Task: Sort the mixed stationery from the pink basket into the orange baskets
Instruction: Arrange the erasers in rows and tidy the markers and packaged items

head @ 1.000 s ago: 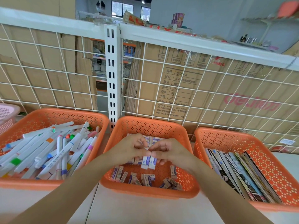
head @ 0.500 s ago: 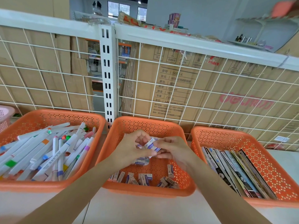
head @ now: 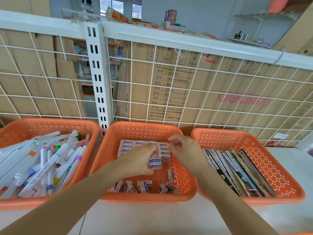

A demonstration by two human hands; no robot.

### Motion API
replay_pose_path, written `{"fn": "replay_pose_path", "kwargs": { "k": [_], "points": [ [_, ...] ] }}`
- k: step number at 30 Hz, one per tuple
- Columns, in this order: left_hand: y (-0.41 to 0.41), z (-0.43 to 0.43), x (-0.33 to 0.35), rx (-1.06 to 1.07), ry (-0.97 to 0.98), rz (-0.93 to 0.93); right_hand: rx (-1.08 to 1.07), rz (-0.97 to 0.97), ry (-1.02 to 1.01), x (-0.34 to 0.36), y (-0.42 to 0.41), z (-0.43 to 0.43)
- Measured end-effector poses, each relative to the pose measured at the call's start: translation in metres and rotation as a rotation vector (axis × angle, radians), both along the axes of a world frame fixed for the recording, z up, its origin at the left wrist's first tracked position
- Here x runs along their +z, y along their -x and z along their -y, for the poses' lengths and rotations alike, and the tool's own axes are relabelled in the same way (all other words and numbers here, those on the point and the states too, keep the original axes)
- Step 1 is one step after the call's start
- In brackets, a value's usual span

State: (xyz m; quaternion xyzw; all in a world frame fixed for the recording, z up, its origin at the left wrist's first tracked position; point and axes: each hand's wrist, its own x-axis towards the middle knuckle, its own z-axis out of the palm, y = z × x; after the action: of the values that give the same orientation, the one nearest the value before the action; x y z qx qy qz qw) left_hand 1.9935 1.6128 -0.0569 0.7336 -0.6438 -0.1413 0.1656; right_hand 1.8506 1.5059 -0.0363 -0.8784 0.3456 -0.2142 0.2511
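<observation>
On the pale shelf top [head: 152, 217], the left orange basket [head: 33, 128] holds a loose heap of white markers [head: 50, 160] with coloured caps, lying crosswise over one another. Just beside it stands the middle orange basket [head: 144, 131], with boxed erasers in a neat row [head: 133, 145] along its back wall, a scatter of loose erasers [head: 145, 185] along its front wall, and a single eraser [head: 171, 175] lying apart on the basket floor. The left hand [head: 140, 161] reaches in over this basket, its fingers curled round a small clutch of held erasers [head: 155, 162], which sit above the basket floor just in front of the back row. The right hand [head: 183, 148] hovers close beside it, a little higher and near the basket's right wall, apart from the left; its fingers are curled, but it is blurred and I cannot tell whether it holds anything. To the right, the right orange basket [head: 228, 138] carries booklets [head: 237, 170] standing on edge in a leaning row. Behind all three baskets rises a white wire grid [head: 186, 82] on a slotted white post [head: 98, 73], with printed cardboard cartons [head: 169, 92] behind it.
</observation>
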Motion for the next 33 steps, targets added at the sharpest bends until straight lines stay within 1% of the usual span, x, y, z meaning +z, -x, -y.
{"fn": "replay_pose_path", "kwargs": {
  "k": [2, 5, 7, 11, 16, 21, 28, 31, 33],
  "points": [
    [0.000, 0.004, -0.007, -0.055, -0.094, 0.086, -0.015, 0.010, 0.166, -0.007, 0.006, 0.003],
    [0.000, 0.010, -0.014, -0.114, -0.189, 0.204, -0.019, -0.046, 0.279, -0.018, 0.011, 0.002],
    [0.002, 0.011, -0.016, -0.127, -0.212, 0.243, -0.040, -0.078, 0.266, -0.021, 0.012, 0.000],
    [0.002, 0.013, -0.021, -0.112, -0.185, 0.288, -0.038, -0.137, 0.194, -0.022, 0.012, 0.000],
    [0.000, 0.014, -0.024, -0.053, -0.153, 0.350, -0.034, -0.175, 0.198, -0.021, 0.012, -0.001],
    [0.000, 0.015, -0.028, -0.081, -0.127, 0.430, -0.035, -0.176, 0.212, -0.023, 0.012, -0.001],
    [0.003, 0.016, -0.029, -0.116, -0.093, 0.417, -0.041, -0.169, 0.208, -0.023, 0.012, -0.003],
    [0.002, 0.018, -0.027, -0.148, -0.097, 0.328, -0.040, -0.171, 0.210, -0.024, 0.013, -0.002],
    [0.000, 0.020, -0.026, -0.208, -0.123, 0.270, -0.043, -0.171, 0.210, -0.024, 0.013, -0.002]
  ]
}}
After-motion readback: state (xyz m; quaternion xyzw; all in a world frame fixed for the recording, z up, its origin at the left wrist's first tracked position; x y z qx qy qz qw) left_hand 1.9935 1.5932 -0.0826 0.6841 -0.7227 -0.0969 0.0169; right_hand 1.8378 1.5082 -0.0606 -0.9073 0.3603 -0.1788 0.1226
